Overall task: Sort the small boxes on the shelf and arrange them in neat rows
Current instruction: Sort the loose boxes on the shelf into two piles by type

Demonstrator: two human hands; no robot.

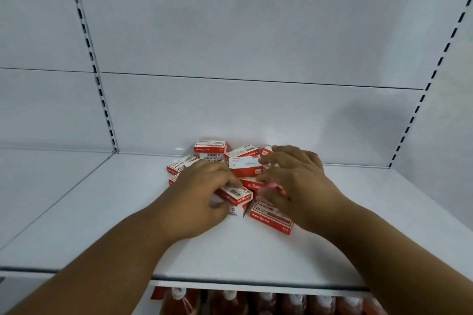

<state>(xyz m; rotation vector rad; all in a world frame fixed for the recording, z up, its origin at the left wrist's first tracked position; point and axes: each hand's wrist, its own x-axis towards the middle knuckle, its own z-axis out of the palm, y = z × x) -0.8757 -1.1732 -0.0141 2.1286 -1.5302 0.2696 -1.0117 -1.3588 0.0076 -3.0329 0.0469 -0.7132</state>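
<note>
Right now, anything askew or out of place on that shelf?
Yes. The small red-and-white boxes sit in a loose heap mid-shelf, overlapping and turned at different angles, some barcode side up, no rows yet. Left hand and right hand are both on the pile. No visible damage or spills.

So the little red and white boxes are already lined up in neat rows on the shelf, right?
Not yet. The head view shows the red and white boxes in a jumbled pile on the shelf, with the left hand and right hand on them.
</note>
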